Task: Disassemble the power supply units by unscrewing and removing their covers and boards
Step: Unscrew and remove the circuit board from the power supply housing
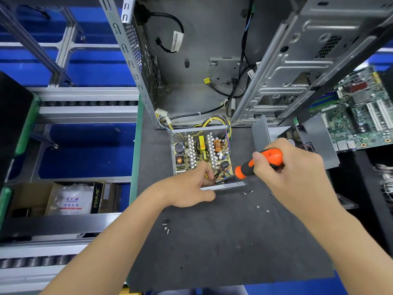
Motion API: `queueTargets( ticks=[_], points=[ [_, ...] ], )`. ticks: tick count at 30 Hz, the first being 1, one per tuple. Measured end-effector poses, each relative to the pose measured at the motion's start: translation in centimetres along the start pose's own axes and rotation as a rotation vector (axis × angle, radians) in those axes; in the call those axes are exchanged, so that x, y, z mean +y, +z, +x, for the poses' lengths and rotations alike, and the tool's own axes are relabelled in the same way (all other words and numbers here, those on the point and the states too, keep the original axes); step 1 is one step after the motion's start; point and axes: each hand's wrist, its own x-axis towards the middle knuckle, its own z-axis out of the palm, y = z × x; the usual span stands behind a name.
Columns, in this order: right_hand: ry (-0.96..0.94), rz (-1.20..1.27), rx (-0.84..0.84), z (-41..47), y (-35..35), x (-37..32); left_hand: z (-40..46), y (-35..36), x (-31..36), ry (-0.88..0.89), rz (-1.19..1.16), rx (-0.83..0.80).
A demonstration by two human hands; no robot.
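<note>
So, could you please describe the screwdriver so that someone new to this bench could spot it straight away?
Start at the dark grey mat in the middle of the bench and find the open power supply unit at its far edge. Just right of that unit, the right hand grips the screwdriver, its tip down at the unit's near corner. It is the only bright orange and black tool here.

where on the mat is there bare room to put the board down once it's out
The widest bare patch of the dark mat lies near its front edge, between the two forearms. A narrower strip runs left of the power supply unit by the green edge. Crowded: loose screws left of centre, more screws right, and the removed cover.
</note>
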Motion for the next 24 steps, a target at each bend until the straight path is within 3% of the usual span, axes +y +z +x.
queueTargets(
  ticks=[19, 24],
  points=[
    [-0.054, -0.021, 0.013, -0.3, 0.0, -0.3, 0.0, 0.2, -0.2, 0.016, -0.028, 0.022],
    [-0.181, -0.098, -0.109, 0.2, -0.5, -2.2, -0.1, 0.2, 0.0, 0.012, -0.051, 0.014]
  ],
)
